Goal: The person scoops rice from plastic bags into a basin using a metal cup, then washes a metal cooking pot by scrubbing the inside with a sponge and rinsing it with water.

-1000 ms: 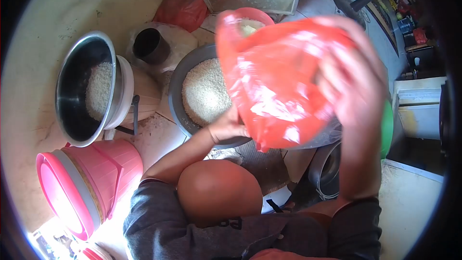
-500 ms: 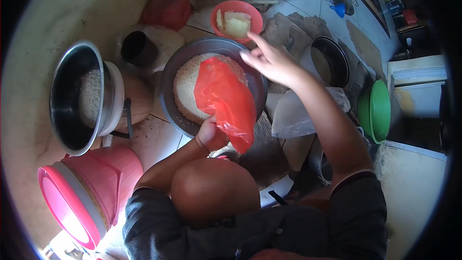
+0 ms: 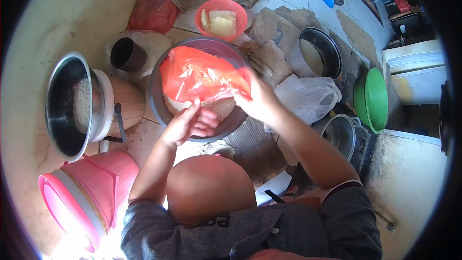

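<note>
A red plastic bag (image 3: 197,74) lies stretched sideways over a large grey basin (image 3: 155,91) that holds rice grains (image 3: 216,110). My right hand (image 3: 257,97) is closed on the bag's right end, with the thumb at its lower edge. Below the bag, my left hand (image 3: 192,124) is open, palm turned up and fingers apart. Its thumb tip comes right up to the bag's lower edge. The bag hides much of the rice.
A red bowl (image 3: 198,17) with pale yellow slabs stands behind the basin. To the left are a dark cup (image 3: 127,54), a metal bowl (image 3: 62,127) with rice and a pink bucket (image 3: 103,173). Rightward are a metal pot (image 3: 339,60), a clear plastic bag (image 3: 305,97) and green basins (image 3: 378,98).
The red bag has swung from hanging in my left hand to lying across the basin. My right hand has come down and taken its right end; my left hand has let go.
</note>
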`<state>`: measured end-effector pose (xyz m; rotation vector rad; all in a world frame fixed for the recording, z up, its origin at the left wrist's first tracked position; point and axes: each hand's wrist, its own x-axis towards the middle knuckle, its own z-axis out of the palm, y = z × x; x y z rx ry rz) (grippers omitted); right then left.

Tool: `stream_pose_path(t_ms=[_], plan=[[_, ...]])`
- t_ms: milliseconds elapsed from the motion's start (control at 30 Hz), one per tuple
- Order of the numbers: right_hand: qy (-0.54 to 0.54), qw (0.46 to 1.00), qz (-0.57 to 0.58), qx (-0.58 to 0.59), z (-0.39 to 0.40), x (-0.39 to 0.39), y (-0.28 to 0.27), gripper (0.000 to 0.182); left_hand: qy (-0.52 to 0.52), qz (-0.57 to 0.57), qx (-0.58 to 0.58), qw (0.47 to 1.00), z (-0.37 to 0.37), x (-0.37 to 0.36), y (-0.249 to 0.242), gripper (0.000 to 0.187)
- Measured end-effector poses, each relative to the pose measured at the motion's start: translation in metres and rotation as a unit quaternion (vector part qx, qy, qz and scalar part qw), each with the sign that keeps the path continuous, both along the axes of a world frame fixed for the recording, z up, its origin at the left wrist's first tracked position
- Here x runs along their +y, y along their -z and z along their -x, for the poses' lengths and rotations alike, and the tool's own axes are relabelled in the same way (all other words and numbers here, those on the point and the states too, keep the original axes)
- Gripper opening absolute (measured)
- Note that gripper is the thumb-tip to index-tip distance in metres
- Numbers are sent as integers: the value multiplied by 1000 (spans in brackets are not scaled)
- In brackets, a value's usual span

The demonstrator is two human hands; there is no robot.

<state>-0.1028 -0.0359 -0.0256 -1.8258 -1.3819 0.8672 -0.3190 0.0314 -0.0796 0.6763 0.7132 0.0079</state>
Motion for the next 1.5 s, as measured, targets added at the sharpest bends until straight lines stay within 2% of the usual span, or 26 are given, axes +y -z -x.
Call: stream_pose_path(t_ms=[33,67,100,133,200,267,300,333,400,433,533,600,633,667,733,800,900,967,1067,1133,1267,1333,1367,1467,1500], plan=[[-39,996,2,-75,-9,8,-9,34,2,-2,2,1000,8,0,-9,53],[-75,991,55,-97,-16,16,-20,34,-35,-141,35,989,16,-3,-18,46],[-99,986,57,-121,-21,22,-27,33,-70,-276,67,956,21,-7,-23,39],[-124,980,59,-145,-24,28,-35,31,-207,-312,59,925,21,-13,-21,43],[-158,975,61,-141,-23,39,-57,29,-305,-533,-13,789,-6,-17,-54,66],[-240,937,176,-185,-18,49,-72,27,-214,-654,0,725,-16,-4,-62,85],[-262,929,165,-204,-17,51,-71,24,-175,-658,33,731,-22,-2,-69,83],[-261,929,165,-206,-18,53,-73,24,-188,-726,29,661,-29,5,-59,58],[-305,905,153,-255,-21,55,-79,26,-161,-727,20,667,-29,21,-59,25],[-303,905,155,-255,-25,54,-81,26,-232,-652,23,722,-31,21,-60,6],[-291,907,125,-278,-40,50,-83,30,-239,-465,27,852,-14,27,-71,12],[-282,938,78,-185,-48,49,-83,33,-239,-464,23,853,-7,28,-65,15],[-272,951,18,-145,-50,45,-79,32,-270,-417,22,867,-3,29,-63,16],[-272,952,18,-142,-50,44,-73,32,-301,-369,23,879,0,29,-60,16],[-236,965,-49,-106,-48,42,-63,34,-316,-367,15,875,4,29,-53,17],[-221,968,-64,-101,-44,40,-59,35,-347,-328,-7,879,5,27,-52,18],[-198,971,-107,-75,-40,40,-56,36,-332,-378,0,864,22,32,-43,21],[-190,971,-136,-52,-38,39,-57,36,-352,-372,1,859,25,29,-43,22],[-189,966,-158,-73,-34,38,-65,36,-396,-350,3,849,22,26,-45,24],[-191,969,-120,-101,-32,38,-73,34,-419,-331,-8,845,22,26,-47,25],[-217,956,-113,-164,-29,38,-59,32,-429,-345,-2,835,26,26,-44,25],[-230,937,-198,-173,-28,39,-52,31,-430,-342,-11,835,21,21,-48,29],[-242,935,-196,-171,-26,39,-54,36,-431,-341,-10,835,18,18,-51,29],[-211,945,-208,-136,-19,36,-42,43,-425,-377,-39,822,12,12,-56,32],[-199,939,-234,-156,-18,37,-40,46,-409,-449,-19,794,11,11,-56,38]])
